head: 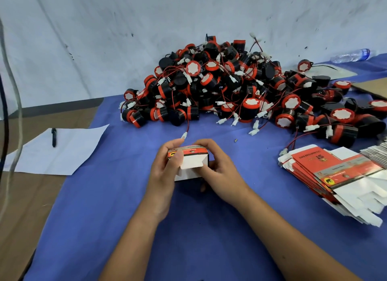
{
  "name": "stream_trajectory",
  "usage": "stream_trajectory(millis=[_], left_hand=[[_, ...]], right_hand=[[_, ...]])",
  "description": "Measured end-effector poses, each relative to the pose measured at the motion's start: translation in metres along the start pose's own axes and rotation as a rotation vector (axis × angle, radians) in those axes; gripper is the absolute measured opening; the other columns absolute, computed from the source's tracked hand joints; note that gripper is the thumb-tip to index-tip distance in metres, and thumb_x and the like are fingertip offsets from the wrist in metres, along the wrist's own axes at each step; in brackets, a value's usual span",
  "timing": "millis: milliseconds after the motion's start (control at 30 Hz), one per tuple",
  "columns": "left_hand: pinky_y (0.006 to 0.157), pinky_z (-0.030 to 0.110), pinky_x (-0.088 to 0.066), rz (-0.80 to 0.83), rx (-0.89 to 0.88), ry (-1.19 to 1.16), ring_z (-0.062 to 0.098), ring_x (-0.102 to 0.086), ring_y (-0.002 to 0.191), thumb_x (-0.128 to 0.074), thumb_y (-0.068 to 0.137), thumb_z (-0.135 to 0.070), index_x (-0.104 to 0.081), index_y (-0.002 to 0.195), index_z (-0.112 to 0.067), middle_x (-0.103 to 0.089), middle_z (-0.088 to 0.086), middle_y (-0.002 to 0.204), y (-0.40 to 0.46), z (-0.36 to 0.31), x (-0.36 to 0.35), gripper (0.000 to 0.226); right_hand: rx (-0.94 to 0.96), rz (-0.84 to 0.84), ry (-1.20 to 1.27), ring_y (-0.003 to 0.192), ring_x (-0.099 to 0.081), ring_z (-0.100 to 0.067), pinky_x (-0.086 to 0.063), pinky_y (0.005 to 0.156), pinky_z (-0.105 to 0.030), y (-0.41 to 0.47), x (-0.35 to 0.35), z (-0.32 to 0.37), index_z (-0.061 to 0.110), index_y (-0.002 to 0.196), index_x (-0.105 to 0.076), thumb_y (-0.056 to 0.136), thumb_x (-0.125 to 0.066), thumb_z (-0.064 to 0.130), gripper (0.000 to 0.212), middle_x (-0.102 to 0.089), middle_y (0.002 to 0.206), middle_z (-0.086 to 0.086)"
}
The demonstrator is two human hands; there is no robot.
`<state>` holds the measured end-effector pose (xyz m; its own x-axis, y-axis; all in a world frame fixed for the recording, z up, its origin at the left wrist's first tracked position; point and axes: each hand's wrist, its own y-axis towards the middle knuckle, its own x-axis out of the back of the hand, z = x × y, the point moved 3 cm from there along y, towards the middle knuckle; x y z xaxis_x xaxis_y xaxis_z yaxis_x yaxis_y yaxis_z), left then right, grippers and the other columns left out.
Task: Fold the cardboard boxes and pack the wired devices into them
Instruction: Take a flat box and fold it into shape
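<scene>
At the far left of the frame a white sheet of paper [60, 150] lay half on the blue worktop [129, 207], with a black pen [54, 137] resting on it.

In the lower centre of the frame the left hand [167, 165] gripped the left end of a small red-and-white box [189, 158]. Its thumb lay curled over the near face and its fingers wrapped round the far side. The box sat between the two hands, raised a little off the worktop or barely resting on it; which one could not be told. Its long axis ran left to right across the frame. A white flap [191, 163] hung open on the near face and looked only partly folded in. The next move probably depended on that flap, which faced the person and lay directly under both thumbs.

The right hand [215, 165] held the right end of the box. Its fingers curled over the top edge and its thumb area pressed at the flap. Both hands were closed round the box and neither was spread. They looked equally near it.

Above the hands, in the upper centre of the frame, rose the heap of wired devices [240, 92]. They were black and red cylinders with red leads and white plugs, and one plug [183, 136] lay just beyond the left hand's fingertips. The heap was well apart from the box, so a reach forward would likely be needed for packing.

At the right edge, a fanned stack of flat boxes [335, 173] lay on the worktop, near the right forearm.
</scene>
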<state>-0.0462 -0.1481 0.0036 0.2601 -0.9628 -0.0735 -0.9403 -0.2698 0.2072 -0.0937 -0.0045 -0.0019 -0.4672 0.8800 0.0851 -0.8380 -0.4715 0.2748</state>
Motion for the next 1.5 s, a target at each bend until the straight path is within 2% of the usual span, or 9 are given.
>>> stream_trajectory(millis=[233, 333, 467, 567, 800, 1033, 1267, 1367, 1500], left_hand=[[0.086, 0.019, -0.053, -0.045, -0.139, 0.184, -0.002, -0.067, 0.104, -0.045, 0.083, -0.088, -0.059, 0.131, -0.045, -0.070, -0.026, 0.113, 0.003, -0.003, 0.013, 0.066], [0.107, 0.031, -0.050, -0.025, -0.138, 0.192, -0.003, -0.056, 0.128, -0.041, 0.086, -0.087, -0.052, 0.143, -0.044, -0.059, -0.033, 0.134, 0.004, 0.001, 0.012, 0.072], [0.108, 0.024, -0.046, -0.076, -0.178, 0.284, -0.003, -0.051, 0.134, -0.046, 0.098, -0.057, -0.052, 0.147, -0.027, -0.057, -0.021, 0.143, 0.005, 0.002, 0.011, 0.057], [0.100, 0.013, -0.045, -0.064, -0.214, 0.315, -0.002, -0.055, 0.130, -0.052, 0.100, -0.050, -0.053, 0.144, -0.020, -0.062, -0.017, 0.138, 0.005, 0.000, 0.014, 0.054], [0.090, 0.044, -0.060, -0.126, -0.133, 0.045, 0.020, -0.068, 0.121, -0.069, 0.094, -0.032, -0.073, 0.119, -0.036, -0.069, -0.005, 0.133, 0.006, -0.002, 0.026, 0.026], [0.090, 0.035, -0.060, -0.068, -0.178, -0.052, 0.023, -0.058, 0.136, -0.063, 0.099, -0.007, -0.077, 0.121, -0.037, -0.061, -0.008, 0.147, 0.005, -0.005, 0.020, 0.040], [0.094, 0.032, -0.058, 0.090, -0.371, 0.213, 0.019, -0.039, 0.151, -0.046, 0.078, 0.008, -0.058, 0.145, -0.031, -0.044, -0.008, 0.161, 0.000, -0.016, 0.019, 0.079], [0.104, 0.035, -0.054, 0.181, -0.333, 0.599, 0.016, -0.042, 0.147, -0.067, 0.073, -0.008, -0.025, 0.161, -0.039, -0.031, -0.021, 0.164, -0.004, -0.005, 0.011, 0.102], [0.095, 0.036, -0.058, 0.072, -0.333, 0.711, 0.008, -0.059, 0.127, -0.081, 0.074, -0.015, -0.032, 0.154, -0.047, -0.046, -0.028, 0.151, -0.002, -0.001, 0.008, 0.099]], right_hand=[[-0.061, 0.085, 0.070, 0.061, -0.070, -0.036, -0.054, 0.046, -0.035, 0.002, -0.001, -0.005, 0.031, 0.124, -0.057, 0.101, -0.064, 0.029, 0.024, -0.064, 0.126, 0.006], [-0.083, -0.039, 0.023, 0.057, -0.066, -0.027, -0.048, 0.046, -0.029, 0.003, -0.001, -0.005, 0.029, 0.111, -0.061, 0.098, -0.065, 0.043, 0.020, -0.068, 0.109, 0.009], [0.089, -0.099, -0.496, 0.129, -0.041, -0.008, -0.040, 0.105, -0.030, 0.001, 0.001, -0.006, 0.034, 0.122, -0.060, 0.099, -0.051, 0.052, 0.030, -0.052, 0.138, 0.021], [0.314, 0.027, -0.523, 0.152, -0.021, -0.009, -0.027, 0.120, -0.029, -0.001, -0.004, 0.007, 0.034, 0.157, -0.034, 0.109, -0.047, 0.028, 0.050, -0.024, 0.165, 0.018], [0.452, 0.047, -0.569, 0.122, -0.053, 0.000, -0.050, 0.098, -0.034, -0.003, -0.011, 0.023, 0.041, 0.150, -0.049, 0.105, -0.048, 0.034, 0.045, -0.040, 0.154, 0.010], [0.212, -0.007, -0.066, 0.117, -0.063, -0.019, -0.052, 0.099, -0.031, -0.003, -0.016, 0.018, 0.030, 0.145, -0.057, 0.099, -0.068, 0.021, 0.048, -0.063, 0.127, 0.004], [-0.030, -0.130, 0.247, 0.096, -0.072, -0.014, -0.059, 0.079, -0.029, 0.004, -0.001, 0.008, 0.015, 0.126, -0.058, 0.098, -0.070, 0.014, 0.031, -0.074, 0.113, -0.007], [-0.046, -0.105, 0.268, 0.101, -0.073, -0.020, -0.061, 0.081, -0.033, 0.004, -0.001, 0.004, 0.010, 0.122, -0.054, 0.096, -0.070, 0.005, 0.032, -0.074, 0.114, -0.009], [-0.046, -0.038, 0.220, 0.106, -0.072, -0.021, -0.059, 0.081, -0.030, 0.003, -0.006, 0.001, 0.013, 0.125, -0.053, 0.096, -0.065, -0.001, 0.034, -0.073, 0.114, -0.009]])
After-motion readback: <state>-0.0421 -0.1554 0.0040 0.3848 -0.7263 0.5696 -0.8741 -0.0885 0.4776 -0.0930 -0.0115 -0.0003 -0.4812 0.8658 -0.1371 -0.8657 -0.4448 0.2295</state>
